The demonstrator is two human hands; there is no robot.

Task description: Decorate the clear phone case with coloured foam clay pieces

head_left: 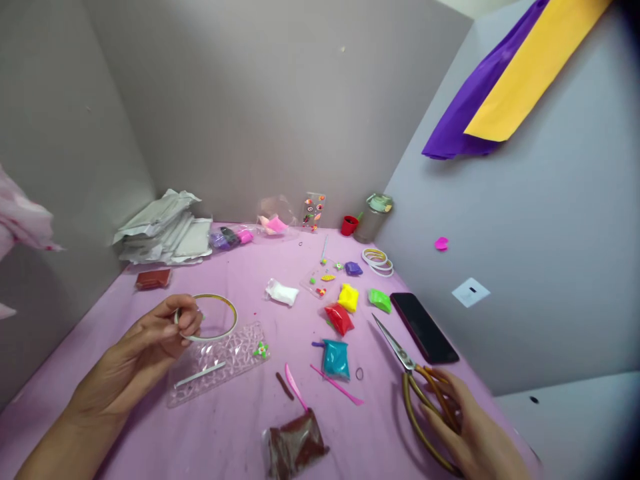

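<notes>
My left hand (160, 333) is closed on a roll of narrow tape (236, 319), its ring standing out to the right of the fingers. Below it lies a clear patterned phone case (235, 350) with a white strip (200, 375) and a small green and white flower (261, 350) on it. My right hand (465, 420) grips a pair of scissors (420, 373) by the gold handles, the blades together and pointing up and left. Near them lie a black phone (424, 327) and a teal clay packet (335, 359).
A brown clay packet (295, 447) and pink modelling tools (296, 385) lie in front. Red (339, 319), yellow (349, 298), green (380, 300) and white (282, 293) packets sit mid-table. Tape rolls (379, 261), a jar (373, 220) and stacked white packages (165, 230) stand behind.
</notes>
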